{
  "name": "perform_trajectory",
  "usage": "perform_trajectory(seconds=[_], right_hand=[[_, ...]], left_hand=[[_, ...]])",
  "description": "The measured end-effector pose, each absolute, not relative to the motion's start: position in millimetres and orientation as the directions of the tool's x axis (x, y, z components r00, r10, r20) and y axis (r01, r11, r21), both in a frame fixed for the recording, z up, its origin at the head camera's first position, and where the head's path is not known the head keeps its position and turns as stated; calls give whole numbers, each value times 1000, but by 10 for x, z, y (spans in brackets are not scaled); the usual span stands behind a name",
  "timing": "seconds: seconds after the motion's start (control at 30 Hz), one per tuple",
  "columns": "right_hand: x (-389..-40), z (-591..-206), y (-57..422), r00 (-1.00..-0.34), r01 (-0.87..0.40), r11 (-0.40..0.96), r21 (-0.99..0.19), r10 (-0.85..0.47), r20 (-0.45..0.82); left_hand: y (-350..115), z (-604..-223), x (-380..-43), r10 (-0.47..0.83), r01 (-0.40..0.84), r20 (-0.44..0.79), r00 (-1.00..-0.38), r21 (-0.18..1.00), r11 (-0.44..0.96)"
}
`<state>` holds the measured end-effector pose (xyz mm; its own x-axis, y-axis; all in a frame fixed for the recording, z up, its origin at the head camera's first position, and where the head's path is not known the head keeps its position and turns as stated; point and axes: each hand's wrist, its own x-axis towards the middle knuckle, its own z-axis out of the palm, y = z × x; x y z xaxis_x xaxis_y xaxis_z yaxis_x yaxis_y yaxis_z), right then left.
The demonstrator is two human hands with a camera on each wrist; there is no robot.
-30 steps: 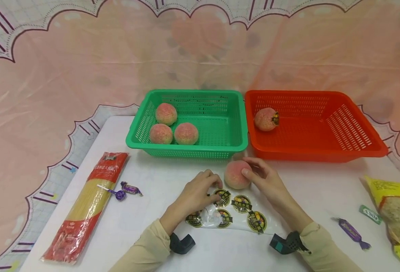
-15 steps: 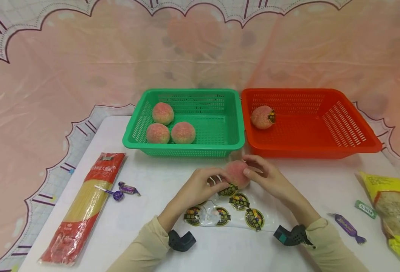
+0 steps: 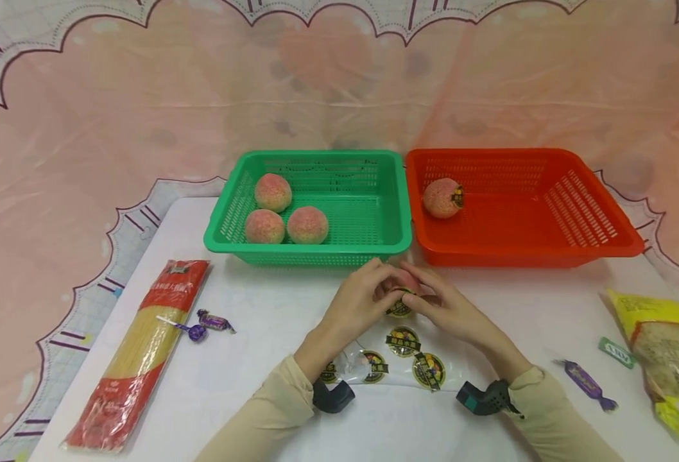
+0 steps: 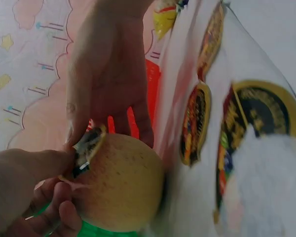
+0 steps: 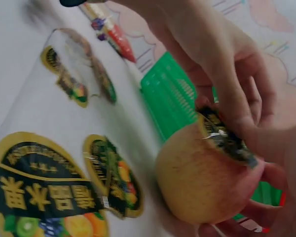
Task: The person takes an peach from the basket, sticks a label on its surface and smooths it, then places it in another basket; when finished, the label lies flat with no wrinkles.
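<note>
A pinkish peach [image 3: 409,281] sits between both hands on the white table, mostly hidden by fingers in the head view. My right hand [image 3: 452,311] grips it from the right, with the thumb against a black and gold fruit sticker [image 3: 400,304]. From the other side my left hand [image 3: 357,295] pinches that sticker against the peach. In the right wrist view the sticker [image 4: 89,148] is curled, part of it standing off the skin of the peach [image 5: 197,177]. Just below lies a clear sheet [image 3: 457,369] with several more round stickers [image 3: 403,341].
Behind stand a green basket [image 3: 357,248] with three peaches [image 3: 307,224] and a red basket [image 3: 524,250] with one stickered peach [image 3: 442,198]. Pasta [image 3: 143,346], a lollipop [image 3: 196,332] and candy [image 3: 215,321] lie left; candies [image 3: 590,385] and a yellow bag [image 3: 669,359] lie right.
My left hand has lifted a sticker from the sheet and brought it up and right onto the peach. My right hand keeps its hold, its thumb now at the sticker.
</note>
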<state>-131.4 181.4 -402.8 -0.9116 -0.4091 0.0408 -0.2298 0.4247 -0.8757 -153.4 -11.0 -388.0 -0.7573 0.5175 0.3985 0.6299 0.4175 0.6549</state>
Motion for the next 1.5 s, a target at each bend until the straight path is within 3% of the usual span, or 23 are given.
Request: perform_trajectory(seconds=[0.13, 0.43, 0.63, 1.07, 1.5], right_hand=[[-1332, -4036, 1782, -925, -242, 472, -848, -376, 55], [-1326, -4062, 1771, -934, -216, 519, -827, -357, 20], [-1251, -4040, 1713, -944, -164, 495, -853, -330, -10], [-1245, -4094, 1774, -935, -151, 480, -864, -353, -33], [-1323, -4130, 1719, -913, -276, 414, -867, -394, 102]], left_hand=[[-175, -3950, -1624, 506, 590, 370, -779, 707, 391], [-328, -4065, -1763, 650, 637, 318, -690, 692, 338], [-354, -4061, -1724, 680, 584, 231, -696, 733, 349], [-293, -4010, -1667, 695, 603, 203, -690, 693, 396], [-319, -3937, -1698, 699, 622, 170, -695, 630, 465]])
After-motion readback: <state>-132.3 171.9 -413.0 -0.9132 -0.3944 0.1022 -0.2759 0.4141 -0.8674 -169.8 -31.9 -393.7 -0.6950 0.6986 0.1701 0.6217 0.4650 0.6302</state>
